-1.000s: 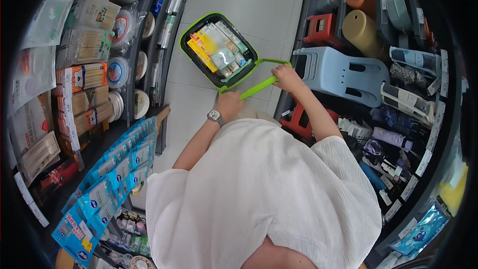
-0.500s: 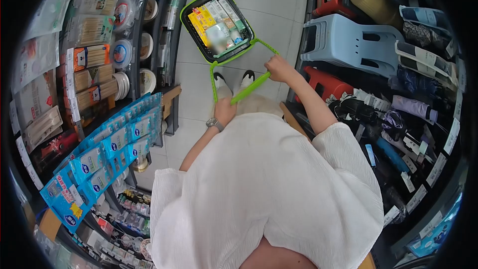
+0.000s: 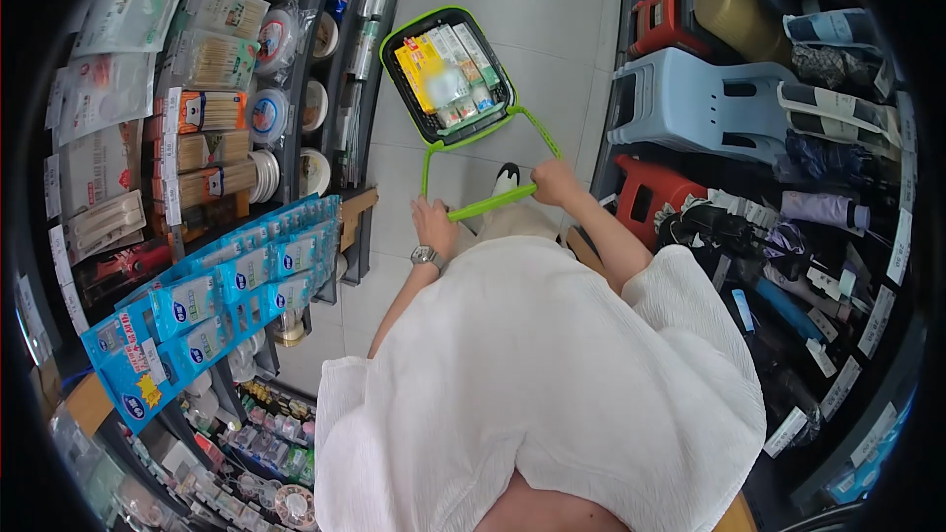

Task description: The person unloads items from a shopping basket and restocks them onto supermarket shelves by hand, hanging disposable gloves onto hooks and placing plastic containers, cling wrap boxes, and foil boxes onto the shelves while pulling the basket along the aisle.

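A black shopping basket point(image 3: 424, 121) with a bright green rim is in front of my feet, with its long green handle point(image 3: 493, 203) stretched towards me. My left hand point(image 3: 435, 225), with a watch on the wrist, is at the left corner of the handle, fingers curled about it. Round the right corner my right hand point(image 3: 559, 183) is closed. Inside the basket are yellow boxes point(image 3: 419, 64), several white and green cartons point(image 3: 471, 49) and a pack that is partly blurred. One shoe point(image 3: 507, 174) shows beyond the handle.
On the left, shelves carry skewer packs point(image 3: 212, 110), round tubs point(image 3: 268, 116) and hanging blue packets point(image 3: 241, 281) that jut towards the aisle. A light-blue plastic stool point(image 3: 695, 103), a red stool point(image 3: 645, 192) and folded umbrellas point(image 3: 823, 207) fill the right shelves. Grey floor tiles point(image 3: 552, 0) run between.
The basket has shifted right and slightly down in view, and the shelves have shifted too. My left hand has moved a little up the handle's left corner. Only one shoe shows now.
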{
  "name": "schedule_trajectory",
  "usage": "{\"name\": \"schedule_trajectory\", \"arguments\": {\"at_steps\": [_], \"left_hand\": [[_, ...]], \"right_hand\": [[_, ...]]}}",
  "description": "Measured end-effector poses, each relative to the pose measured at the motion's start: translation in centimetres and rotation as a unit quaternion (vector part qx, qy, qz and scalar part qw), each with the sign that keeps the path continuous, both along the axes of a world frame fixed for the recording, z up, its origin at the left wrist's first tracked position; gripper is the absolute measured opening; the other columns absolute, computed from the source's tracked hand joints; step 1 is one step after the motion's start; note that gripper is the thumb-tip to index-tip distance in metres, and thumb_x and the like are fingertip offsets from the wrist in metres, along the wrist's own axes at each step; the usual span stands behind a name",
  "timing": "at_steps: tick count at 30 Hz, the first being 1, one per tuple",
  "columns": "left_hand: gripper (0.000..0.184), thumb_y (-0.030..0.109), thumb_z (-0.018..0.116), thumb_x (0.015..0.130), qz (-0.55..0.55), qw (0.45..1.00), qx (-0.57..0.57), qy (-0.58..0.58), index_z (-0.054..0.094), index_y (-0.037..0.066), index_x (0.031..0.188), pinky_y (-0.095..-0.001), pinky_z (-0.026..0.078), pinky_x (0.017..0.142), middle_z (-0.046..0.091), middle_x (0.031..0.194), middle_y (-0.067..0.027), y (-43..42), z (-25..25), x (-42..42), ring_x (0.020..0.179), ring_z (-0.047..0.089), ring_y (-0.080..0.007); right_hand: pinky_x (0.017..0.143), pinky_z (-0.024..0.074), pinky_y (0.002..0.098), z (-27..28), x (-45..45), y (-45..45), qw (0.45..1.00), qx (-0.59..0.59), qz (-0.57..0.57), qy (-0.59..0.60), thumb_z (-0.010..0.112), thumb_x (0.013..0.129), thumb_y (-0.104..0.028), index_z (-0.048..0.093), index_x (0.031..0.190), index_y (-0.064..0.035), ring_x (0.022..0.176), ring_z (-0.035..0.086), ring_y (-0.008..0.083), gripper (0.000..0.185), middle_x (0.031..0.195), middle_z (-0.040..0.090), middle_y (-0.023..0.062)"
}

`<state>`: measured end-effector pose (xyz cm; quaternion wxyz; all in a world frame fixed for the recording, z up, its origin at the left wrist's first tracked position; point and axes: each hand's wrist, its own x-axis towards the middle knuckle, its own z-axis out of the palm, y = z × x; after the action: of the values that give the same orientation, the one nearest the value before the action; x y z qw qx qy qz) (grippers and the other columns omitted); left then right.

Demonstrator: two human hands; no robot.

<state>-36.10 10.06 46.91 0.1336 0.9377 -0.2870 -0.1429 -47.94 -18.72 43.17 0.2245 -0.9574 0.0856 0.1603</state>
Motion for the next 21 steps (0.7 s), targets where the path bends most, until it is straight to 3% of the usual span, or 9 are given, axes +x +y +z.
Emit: {"name": "schedule_trajectory", "arguments": {"at_steps": [3,5,9,12,17,21], "left_hand": [[0.032,0.018,0.067,0.091,0.016,0.999,0.026,0.037,0.063,-0.008,0.107,-0.0559,0.042,0.106,0.045,0.134,-0.0427,2.8,-1.9,1.0,0.126,0.045,-0.0596],[0.031,0.017,0.068,0.089,0.033,0.998,0.043,-0.01,0.064,-0.008,0.107,-0.0534,0.046,0.103,0.042,0.136,-0.0459,4.3,-2.5,1.2,0.121,0.05,-0.0582],[0.033,0.016,0.07,0.082,0.065,0.994,0.092,-0.004,0.066,-0.005,0.107,-0.0511,0.051,0.095,0.05,0.133,-0.0393,8.0,-3.0,3.3,0.111,0.059,-0.0486],[0.029,0.015,0.071,0.081,0.088,0.991,0.098,-0.006,0.066,-0.004,0.101,-0.0521,0.053,0.088,0.057,0.123,-0.0344,10.4,-3.1,4.8,0.103,0.062,-0.0466],[0.031,0.017,0.075,0.077,0.115,0.992,0.023,-0.041,0.063,-0.003,0.097,-0.0526,0.052,0.085,0.057,0.106,-0.0308,12.0,-0.8,5.9,0.097,0.061,-0.046],[0.034,0.017,0.077,0.075,0.094,0.995,-0.004,-0.044,0.062,-0.004,0.098,-0.0531,0.051,0.086,0.055,0.109,-0.0329,14.4,-1.4,7.4,0.098,0.06,-0.0476]], "right_hand": [[0.069,0.0556,0.0507,-0.3,0.1,2.9,1.0,0.011,-0.021,-0.008,0.073,0.069,-0.023,0.074,0.072,-0.0058,0.072,0.068,0.0409,0.017,0.07,0.067,0.0207],[0.069,0.0555,0.0508,-1.0,-0.2,5.3,0.997,0.02,-0.05,-0.047,0.073,0.069,-0.025,0.074,0.071,-0.0056,0.072,0.068,0.0404,0.019,0.071,0.067,0.0207],[0.068,0.0566,0.049,-1.7,1.1,9.4,0.999,0.037,-0.031,-0.012,0.075,0.073,-0.033,0.074,0.067,-0.0045,0.071,0.07,0.0388,0.029,0.073,0.07,0.0209],[0.071,0.0577,0.0488,0.2,2.3,11.9,0.998,0.058,-0.029,0.015,0.075,0.074,-0.036,0.075,0.075,-0.003,0.076,0.071,0.0387,0.033,0.078,0.071,0.0209],[0.075,0.0579,0.0477,1.3,5.2,14.8,0.996,0.057,-0.022,0.064,0.075,0.075,-0.036,0.077,0.083,-0.0036,0.081,0.072,0.0382,0.034,0.083,0.073,0.0198],[0.077,0.0581,0.048,1.3,6.4,17.3,0.993,0.08,-0.027,0.083,0.071,0.076,-0.038,0.077,0.083,-0.0009,0.082,0.071,0.0399,0.038,0.085,0.073,0.0222]]}}
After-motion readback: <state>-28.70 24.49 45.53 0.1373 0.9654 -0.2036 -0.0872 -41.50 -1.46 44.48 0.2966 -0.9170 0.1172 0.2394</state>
